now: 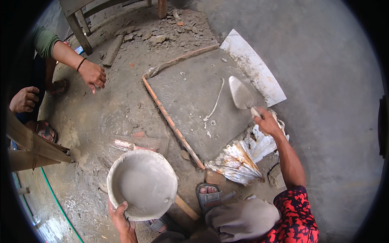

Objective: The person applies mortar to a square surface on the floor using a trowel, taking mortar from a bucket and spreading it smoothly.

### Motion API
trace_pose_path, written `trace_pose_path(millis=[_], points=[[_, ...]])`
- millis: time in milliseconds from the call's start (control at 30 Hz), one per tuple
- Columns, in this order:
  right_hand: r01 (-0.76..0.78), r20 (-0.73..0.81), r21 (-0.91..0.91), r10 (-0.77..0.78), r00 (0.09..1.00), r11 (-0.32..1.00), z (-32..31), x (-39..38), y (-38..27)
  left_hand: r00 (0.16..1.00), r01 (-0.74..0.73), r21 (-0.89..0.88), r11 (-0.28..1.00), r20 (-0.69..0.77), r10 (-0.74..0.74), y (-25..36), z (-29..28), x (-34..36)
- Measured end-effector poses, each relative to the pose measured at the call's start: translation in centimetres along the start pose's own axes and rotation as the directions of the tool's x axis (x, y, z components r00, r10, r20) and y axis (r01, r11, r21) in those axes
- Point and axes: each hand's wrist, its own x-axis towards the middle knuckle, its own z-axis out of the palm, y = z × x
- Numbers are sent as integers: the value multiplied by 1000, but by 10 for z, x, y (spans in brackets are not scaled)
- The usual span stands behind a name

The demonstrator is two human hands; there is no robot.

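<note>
My left hand (pixel 120 218) grips the near left rim of a round, cement-crusted basin (pixel 142 182), thumb over the edge. Smooth grey powder or mortar lies inside it. My right hand (pixel 267 122) is closed round the handle of a pointed trowel (pixel 241 92), its blade over the right part of a grey mortar patch (pixel 182 89). A thin wooden strip (pixel 174 125) edges the patch on the left, and another strip (pixel 182 57) edges it at the back. A pale bent string or wire (pixel 217 97) and several small white bits lie on the patch.
A white board (pixel 253 67) lies along the patch's right side. Crumpled white sacking (pixel 237 162) is at its near right corner. Rubble (pixel 158 38) lies behind. Another person's hand (pixel 92 75) reaches in at left. A green hose (pixel 56 198) runs along the left floor.
</note>
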Motion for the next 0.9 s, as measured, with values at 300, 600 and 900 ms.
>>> trace_pose_path(millis=[300,600,900], points=[[233,15,-335,-242,970,913,9,-7,-36,1000,-22,-29,999,-11,21,-1,-8,-2],[180,-206,-313,-251,946,933,39,16,-31,1000,-4,-43,999,21,5,7,-16,-9],[349,53,-405,-360,932,845,40,-9,-38,1000,-15,-96,995,-3,15,6,-26,-4]])
